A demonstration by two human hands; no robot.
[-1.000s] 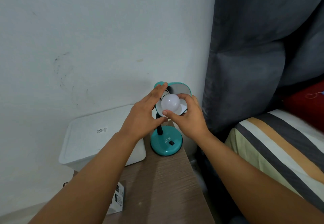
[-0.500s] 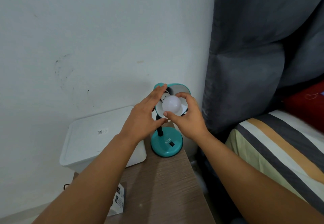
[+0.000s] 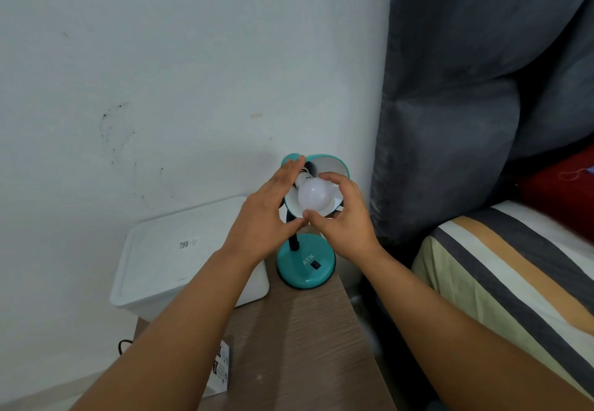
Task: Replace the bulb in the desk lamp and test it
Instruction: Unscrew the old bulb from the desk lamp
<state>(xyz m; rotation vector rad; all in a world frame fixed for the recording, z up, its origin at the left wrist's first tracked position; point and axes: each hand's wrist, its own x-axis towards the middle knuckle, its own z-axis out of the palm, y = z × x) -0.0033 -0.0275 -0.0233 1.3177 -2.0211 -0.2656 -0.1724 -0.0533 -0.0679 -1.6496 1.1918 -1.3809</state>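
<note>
At the near edge of the counter [image 3: 299, 340] a small printed box [image 3: 221, 368] is seen, partly hidden under the left forearm; it is perhaps the packaging of a bulb, but this cannot be read. Further in, a white plastic container [image 3: 180, 256] with a closed lid is placed at the left side, just beside the round teal base of the lamp [image 3: 306, 262]. The base is set flat near the far right corner of the counter, with its black switch turned toward the person, probably so that it can be reached easily for the test.

Both forearms are stretched forward and a little upward. The left hand [image 3: 263, 217] is held open, the fingers straight and laid against the left edge of the shade [image 3: 334, 169], apparently to keep the lamp head steady. The right hand [image 3: 348, 217] is curled around the bulb [image 3: 313, 196]: the thumb is pressed below it and the fingers are bent over its upper right side, so the bulb is gripped lightly. The bulb is inside the shade, its neck at the socket, and it is not lit. Whether it is being screwed in or out cannot be told.

Behind, a white wall [image 3: 176, 73] and a grey curtain [image 3: 482, 89] are seen, and a bed [image 3: 514, 269] at the right.
</note>
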